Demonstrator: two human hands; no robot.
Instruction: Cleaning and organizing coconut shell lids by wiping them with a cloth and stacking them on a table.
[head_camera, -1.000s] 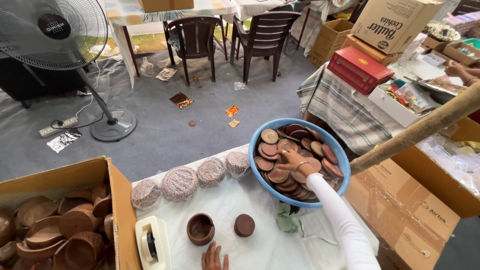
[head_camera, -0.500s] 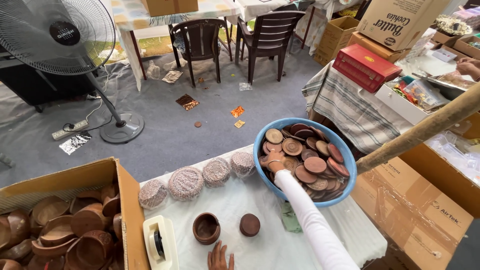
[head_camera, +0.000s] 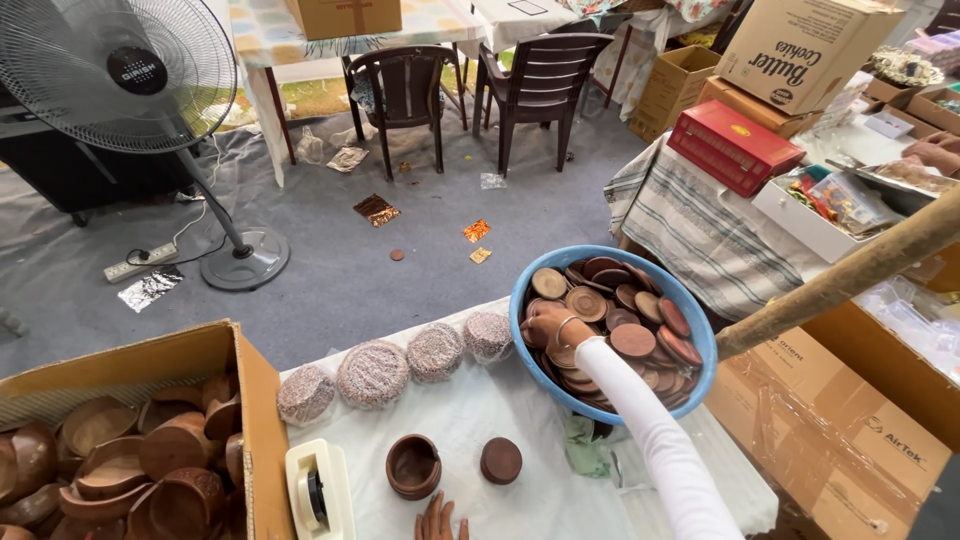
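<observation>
My right hand (head_camera: 546, 323), in a white sleeve with a bangle, reaches into a blue basin (head_camera: 520, 290) piled with round brown wooden lids (head_camera: 634, 339). Its fingers are curled over a lid close to the basin's left rim. Only the fingers of my left hand (head_camera: 437, 519) show at the bottom edge. They lie spread on the white sheet (head_camera: 470, 410), holding nothing. Just above them stand a small wooden bowl (head_camera: 413, 465) and a round wooden lid (head_camera: 500, 460).
A cardboard box (head_camera: 245, 400) of wooden bowls sits at left, a tape dispenser (head_camera: 318, 492) beside it. Several wrapped round bundles (head_camera: 372, 373) line the table's far edge. A wooden pole (head_camera: 840, 275) slants at right. A standing fan (head_camera: 130, 70), chairs (head_camera: 405, 85) and stacked boxes (head_camera: 745, 145) stand beyond.
My right hand drew from the middle of the basin to its left rim and its fingers curled closed. My left hand stayed at the bottom edge.
</observation>
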